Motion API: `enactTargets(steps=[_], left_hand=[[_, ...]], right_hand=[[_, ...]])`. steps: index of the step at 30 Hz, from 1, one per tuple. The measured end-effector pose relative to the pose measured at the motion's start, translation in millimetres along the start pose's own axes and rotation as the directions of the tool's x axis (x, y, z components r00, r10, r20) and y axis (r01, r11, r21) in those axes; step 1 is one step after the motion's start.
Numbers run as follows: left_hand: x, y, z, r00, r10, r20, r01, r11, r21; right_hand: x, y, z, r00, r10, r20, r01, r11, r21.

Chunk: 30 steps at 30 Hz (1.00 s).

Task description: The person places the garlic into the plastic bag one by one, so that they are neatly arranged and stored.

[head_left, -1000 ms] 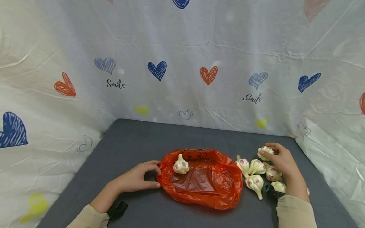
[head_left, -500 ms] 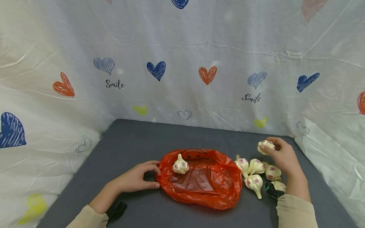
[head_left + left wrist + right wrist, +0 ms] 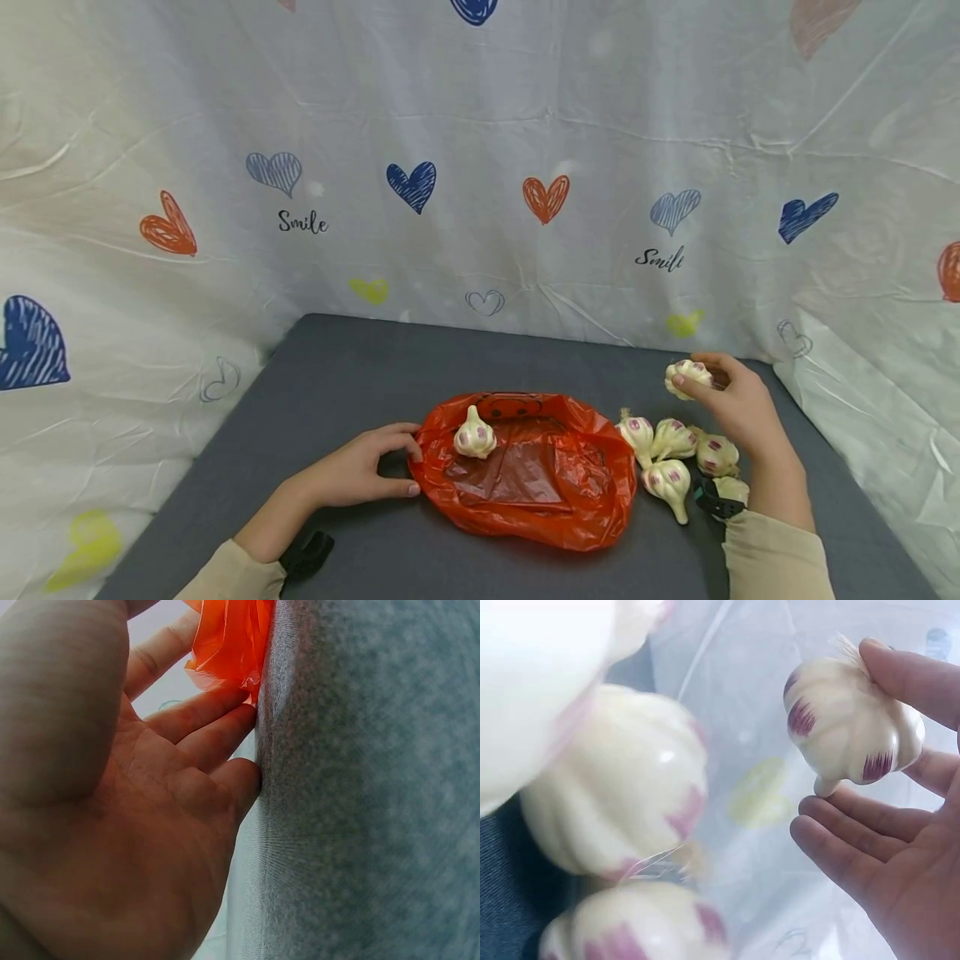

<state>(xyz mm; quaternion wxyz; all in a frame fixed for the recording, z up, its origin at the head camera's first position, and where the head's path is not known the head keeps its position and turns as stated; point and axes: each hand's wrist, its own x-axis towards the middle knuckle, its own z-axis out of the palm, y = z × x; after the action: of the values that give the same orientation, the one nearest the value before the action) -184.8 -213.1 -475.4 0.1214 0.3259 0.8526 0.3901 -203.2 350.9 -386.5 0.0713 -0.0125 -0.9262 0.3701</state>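
Observation:
My right hand point(image 3: 738, 407) pinches a garlic bulb point(image 3: 688, 379) between thumb and fingers, raised over the back right of the table. The right wrist view shows the same garlic bulb point(image 3: 847, 724), white with purple patches, gripped near its ends. A red plastic bag point(image 3: 540, 525) lies spread open in the middle of the table, a single garlic bulb point(image 3: 475, 433) resting inside on its left. My left hand point(image 3: 367, 468) touches the bag's left rim with fingers extended. In the left wrist view, those fingers point(image 3: 202, 712) reach the red bag point(image 3: 229, 645), low against the table.
Several garlic bulbs point(image 3: 667, 483) lie grouped to the right of the bag, below my right forearm. The dark grey table point(image 3: 360, 358) meets a white curtain point(image 3: 480, 108) printed with hearts at its back and sides.
The right hand has lifted the garlic bulb up from the group and shifted it slightly left. My left hand and the bag have stayed in place.

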Motion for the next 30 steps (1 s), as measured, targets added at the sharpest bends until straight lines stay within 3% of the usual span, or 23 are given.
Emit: enactTargets(steps=[15, 30], left_hand=[[-2.0, -0.2, -1.0, 1.000, -0.019, 0.010, 0.019, 1.000, -0.020], [-0.6, 1.0, -0.7, 1.000, -0.013, 0.011, 0.013, 1.000, -0.010]], right_hand=[[-7.8, -33.3, 5.0, 0.997, -0.077, -0.018, 0.077, 0.997, 0.008], [-8.6, -50.0, 12.3, 0.995, -0.092, 0.036, 0.092, 0.996, 0.006]])
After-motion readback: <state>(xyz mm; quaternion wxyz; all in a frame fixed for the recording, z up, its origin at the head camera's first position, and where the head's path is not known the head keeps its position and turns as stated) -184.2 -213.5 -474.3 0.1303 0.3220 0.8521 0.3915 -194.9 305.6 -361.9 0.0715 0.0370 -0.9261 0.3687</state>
